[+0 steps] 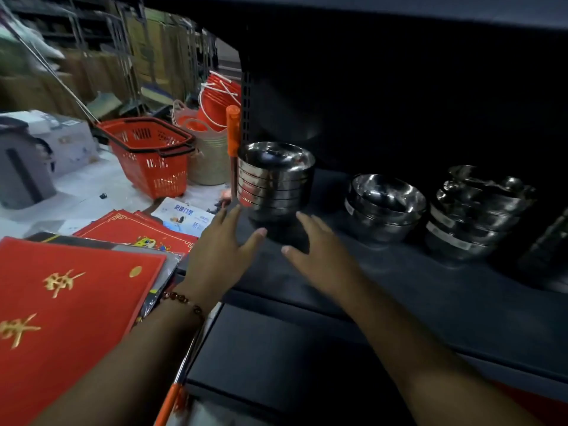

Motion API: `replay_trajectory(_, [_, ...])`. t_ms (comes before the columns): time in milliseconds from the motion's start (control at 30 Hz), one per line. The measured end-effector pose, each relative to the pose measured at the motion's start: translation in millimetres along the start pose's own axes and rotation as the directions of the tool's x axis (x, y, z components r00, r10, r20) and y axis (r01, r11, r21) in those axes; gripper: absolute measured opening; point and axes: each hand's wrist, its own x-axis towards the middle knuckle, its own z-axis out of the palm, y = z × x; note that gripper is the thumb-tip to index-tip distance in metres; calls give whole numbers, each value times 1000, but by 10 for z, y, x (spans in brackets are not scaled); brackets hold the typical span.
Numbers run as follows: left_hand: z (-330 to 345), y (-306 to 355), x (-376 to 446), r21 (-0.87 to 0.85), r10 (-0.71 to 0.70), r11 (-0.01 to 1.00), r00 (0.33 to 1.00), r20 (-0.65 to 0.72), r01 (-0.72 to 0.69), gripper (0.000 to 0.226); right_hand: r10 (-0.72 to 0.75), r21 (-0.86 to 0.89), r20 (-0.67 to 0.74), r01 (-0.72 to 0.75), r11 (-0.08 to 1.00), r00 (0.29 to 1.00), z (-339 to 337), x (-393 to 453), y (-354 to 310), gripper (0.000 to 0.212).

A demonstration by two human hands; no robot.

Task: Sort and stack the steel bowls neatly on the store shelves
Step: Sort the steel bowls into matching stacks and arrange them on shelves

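Dark shelf [399, 281] carries three steel bowl stacks: tall stack [275, 179] at its left edge; left hand [219, 250] and right hand [319, 253] hover just before it, fingers spread, holding nothing.

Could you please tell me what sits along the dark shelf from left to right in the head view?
Tall neat bowl stack → short bowl stack → untidy bowl stack → dark object at the right edge.
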Motion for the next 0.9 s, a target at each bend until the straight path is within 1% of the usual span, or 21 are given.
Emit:
replay_trajectory(33, [0, -24, 64, -105, -36, 994, 999, -27, 33, 76, 38, 169, -31, -32, 985, 999, 44, 96, -13, 76])
replay_trajectory(67, [-7, -34, 130, -224, -78, 972, 996, -39, 67, 75, 89, 340, -54, -66, 938, 995, 91, 200, -29, 77])
replay_trajectory(133, [14, -57, 258, -423, -130, 900, 991, -26, 107, 77, 206, 605, -76, -120, 788, 975, 196, 412, -33, 83])
replay_trajectory(200, [49, -136, 404, -532, -170, 836, 985, -16, 136, 88, 305, 759, -56, -157, 631, 951, 288, 619, -52, 92])
replay_trajectory(233, [75, -186, 488, -569, -191, 809, 982, -13, 150, 94, 331, 807, -45, -161, 569, 943, 314, 719, -54, 93])
replay_trajectory(300, [108, -240, 610, -619, -204, 769, 979, 1, 161, 101, 345, 869, -43, -136, 476, 937, 329, 869, -58, 90])
replay_trajectory(367, [155, -251, 733, -637, -165, 759, 986, 13, 135, 104, 336, 905, -24, -123, 408, 942, 323, 1015, -18, 93])
replay_trajectory(433, [216, -227, 836, -678, -116, 728, 993, 26, 103, 108, 325, 930, 31, -146, 336, 945, 281, 1106, 14, 94])
replay_trajectory(467, [256, -216, 883, -702, -89, 707, 996, 32, 86, 106, 312, 939, 60, -160, 305, 948, 258, 1150, 26, 89])
replay_trajectory(533, [337, -199, 948, -725, -34, 686, 998, 50, 59, 96, 277, 947, 107, -183, 264, 955, 195, 1188, 32, 70])
replay_trajectory(567, [363, -211, 969, -729, -24, 682, 998, 50, 53, 102, 254, 950, 132, -195, 242, 958, 177, 1193, 27, 64])
replay_trajectory(633, [375, -205, 988, -739, -17, 672, 999, 45, 45, 118, 247, 950, 165, -221, 219, 955, 142, 1180, 20, 59])
replay_trajectory(700, [359, -212, 987, -728, -3, 684, 999, 52, 40, 122, 260, 954, 164, -220, 205, 952, 119, 1120, 18, 54])
replay_trajectory(767, [320, -192, 914, -689, 32, 724, 998, 52, 13, 120, 279, 955, 158, -219, 202, 947, 98, 1007, -6, 56])
replay_trajectory(833, [256, -125, 794, -655, 68, 755, 996, 64, -9, 115, 308, 958, 154, -218, 186, 939, 84, 866, -25, 70])
replay_trajectory(900, [183, -78, 636, -662, 95, 749, 994, 59, -32, 104, 318, 953, 145, -219, 210, 937, 58, 684, -42, 79])
